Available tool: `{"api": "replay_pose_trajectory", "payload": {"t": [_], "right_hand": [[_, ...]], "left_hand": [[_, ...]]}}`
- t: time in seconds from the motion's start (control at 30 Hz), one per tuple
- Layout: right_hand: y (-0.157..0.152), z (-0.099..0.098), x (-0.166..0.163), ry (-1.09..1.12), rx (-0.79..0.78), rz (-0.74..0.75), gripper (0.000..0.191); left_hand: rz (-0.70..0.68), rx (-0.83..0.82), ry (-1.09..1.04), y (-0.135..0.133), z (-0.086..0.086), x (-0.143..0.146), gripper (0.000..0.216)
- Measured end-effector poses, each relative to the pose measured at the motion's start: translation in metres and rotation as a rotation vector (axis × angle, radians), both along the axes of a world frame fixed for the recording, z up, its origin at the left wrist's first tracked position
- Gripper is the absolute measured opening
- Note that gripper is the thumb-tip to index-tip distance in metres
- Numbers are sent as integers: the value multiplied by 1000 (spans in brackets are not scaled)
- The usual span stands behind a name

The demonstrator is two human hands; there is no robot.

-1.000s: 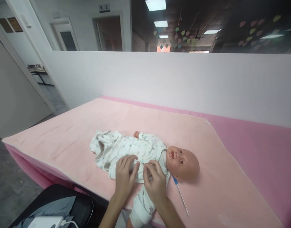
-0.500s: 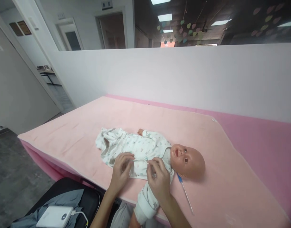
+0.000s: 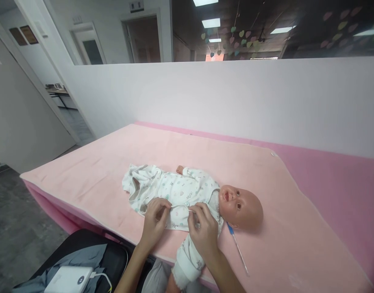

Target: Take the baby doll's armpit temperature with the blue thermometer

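A baby doll [image 3: 240,208] lies face up with its head to the right, dressed in a white printed garment [image 3: 177,187]. Over the garment's near side, my left hand [image 3: 156,219] pinches one end of a thin white tie string [image 3: 178,206]. Close by on the right, my right hand [image 3: 203,228] pinches the other end between thumb and fingers. The string's middle shows between both hands, against the cloth. Beneath my right wrist, a sleeve [image 3: 187,260] with the doll's arm hangs over the table edge.
Next to the doll's head lies a thin metal rod with a blue handle [image 3: 238,250]. A pink sheet [image 3: 296,244] covers the table, backed by a white wall [image 3: 223,97]. At lower left, a white power bank [image 3: 68,280] with a cable rests on cloth over a black chair [image 3: 92,236].
Both hands keep nearly the same pose on the string. The view has shifted very slightly.
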State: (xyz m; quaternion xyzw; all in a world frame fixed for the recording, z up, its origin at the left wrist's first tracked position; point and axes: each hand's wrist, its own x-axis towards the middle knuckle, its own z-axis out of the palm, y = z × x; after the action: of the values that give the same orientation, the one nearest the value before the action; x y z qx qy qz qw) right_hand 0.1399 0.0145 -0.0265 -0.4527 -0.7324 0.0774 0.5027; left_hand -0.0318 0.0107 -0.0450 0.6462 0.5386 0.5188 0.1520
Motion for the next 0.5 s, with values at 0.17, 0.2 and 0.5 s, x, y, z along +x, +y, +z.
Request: {"api": "replay_pose_trajectory", "payload": {"t": [0.17, 0.2, 0.5], "right_hand": [[0, 0, 0, -10, -2, 0, 15], [0, 1, 0, -12, -1, 0, 15], [0, 1, -1, -21, -7, -5, 16]], "left_hand": [[21, 32, 75, -2, 1, 2, 12], [24, 42, 96, -2, 1, 2, 12], [-3, 5, 124, -6, -2, 5, 20]]}}
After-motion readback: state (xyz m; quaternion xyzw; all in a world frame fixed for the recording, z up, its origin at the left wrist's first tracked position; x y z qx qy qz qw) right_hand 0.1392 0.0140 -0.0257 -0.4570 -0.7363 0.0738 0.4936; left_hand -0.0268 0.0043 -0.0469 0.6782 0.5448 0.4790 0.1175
